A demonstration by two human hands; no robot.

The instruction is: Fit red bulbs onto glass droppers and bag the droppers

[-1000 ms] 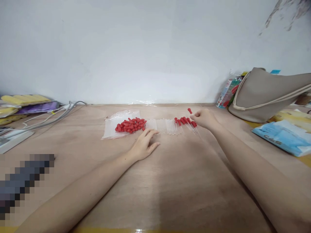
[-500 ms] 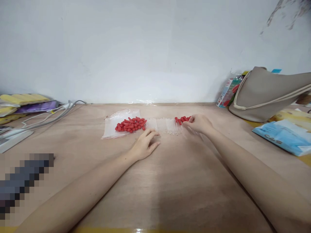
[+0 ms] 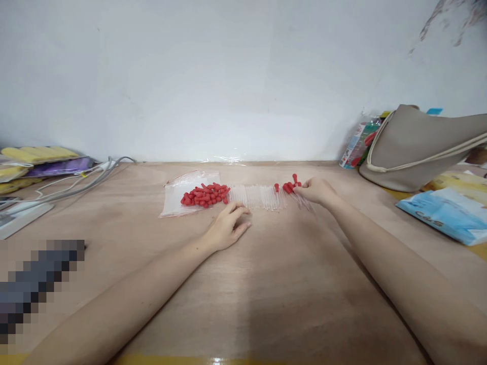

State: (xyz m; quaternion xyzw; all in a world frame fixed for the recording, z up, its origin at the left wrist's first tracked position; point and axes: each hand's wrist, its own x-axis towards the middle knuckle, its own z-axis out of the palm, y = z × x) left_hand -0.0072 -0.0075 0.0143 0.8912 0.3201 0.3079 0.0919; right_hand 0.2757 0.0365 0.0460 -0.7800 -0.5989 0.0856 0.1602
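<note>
- The wooden surface (image 3: 243, 304) carries everything around me.
- A white plastic bag (image 3: 173, 198) lies flat on it, a heap of red bulbs (image 3: 203, 196) covering its right part.
- My left grip (image 3: 228, 226) curls loosely, fingers apart, holding nothing I can see, just beside the row of clear tubes (image 3: 253, 196).
- Those tubes lie right of the heap, side by side, long axes running toward the wall; a nudge from my left fingers could roll them out of line.
- My right grip (image 3: 314, 192) is pinched nearly closed, seemingly on the neck of one red bulb (image 3: 294, 178), whose rounded end points up.
- Several red-bulbed droppers (image 3: 288, 188) lie by my right fingertips, bulbs toward the wall, stems slanting nearer and rightward; crowded like this, they could tangle or scatter if my fingers brush them.
</note>
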